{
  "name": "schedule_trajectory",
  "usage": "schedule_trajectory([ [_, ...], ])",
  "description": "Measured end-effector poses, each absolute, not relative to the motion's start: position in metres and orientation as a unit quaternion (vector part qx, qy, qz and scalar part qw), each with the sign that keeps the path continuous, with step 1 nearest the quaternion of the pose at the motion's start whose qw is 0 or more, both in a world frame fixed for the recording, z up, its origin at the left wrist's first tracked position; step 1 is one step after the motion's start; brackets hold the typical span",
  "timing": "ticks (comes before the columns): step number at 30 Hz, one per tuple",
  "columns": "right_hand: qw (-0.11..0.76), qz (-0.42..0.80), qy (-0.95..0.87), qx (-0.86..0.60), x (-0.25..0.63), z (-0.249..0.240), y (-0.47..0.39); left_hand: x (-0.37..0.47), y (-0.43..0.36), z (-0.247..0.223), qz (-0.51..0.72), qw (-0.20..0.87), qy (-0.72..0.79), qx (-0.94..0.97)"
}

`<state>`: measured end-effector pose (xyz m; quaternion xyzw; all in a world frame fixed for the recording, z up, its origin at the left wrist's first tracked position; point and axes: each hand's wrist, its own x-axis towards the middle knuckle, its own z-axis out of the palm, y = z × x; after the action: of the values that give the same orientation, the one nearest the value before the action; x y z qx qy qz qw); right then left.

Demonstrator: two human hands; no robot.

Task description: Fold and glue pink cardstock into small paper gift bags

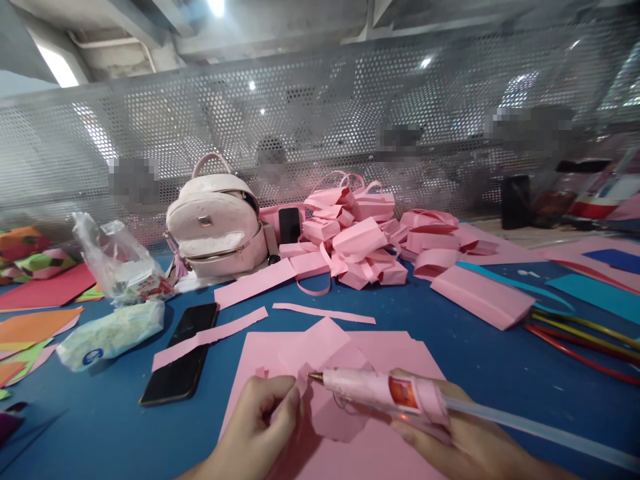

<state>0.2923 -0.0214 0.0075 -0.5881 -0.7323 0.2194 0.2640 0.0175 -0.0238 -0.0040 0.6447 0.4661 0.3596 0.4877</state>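
My right hand (pixel 463 427) is wrapped round a pink hot glue gun (pixel 365 388), whose metal nozzle points left. A long whitish glue stick (pixel 530 427) sticks out of its back end. Close to the nozzle, my left hand (pixel 263 417) is closed, thumb against fingers, at the left edge of a folded pink paper piece (pixel 337 417). That piece is over a stack of pink paper sheets (pixel 253 350). Whether the nozzle touches the paper I cannot tell.
Beyond the sheets lie pink paper strips (pixel 325 312), one across a black phone (pixel 185 360). Further back are a heap of pink paper bags (pixel 360 243) and a pale backpack (pixel 217 223). A tissue pack (pixel 113 333) lies left; coloured cords (pixel 585 340) lie right.
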Motion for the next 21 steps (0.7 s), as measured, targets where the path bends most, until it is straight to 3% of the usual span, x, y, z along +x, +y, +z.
schedule_trajectory([
  [21, 0.288, 0.203, -0.734, -0.581, 0.295, 0.004, -0.02, 0.02, -0.027, 0.005, 0.319, 0.466, 0.51, 0.649],
])
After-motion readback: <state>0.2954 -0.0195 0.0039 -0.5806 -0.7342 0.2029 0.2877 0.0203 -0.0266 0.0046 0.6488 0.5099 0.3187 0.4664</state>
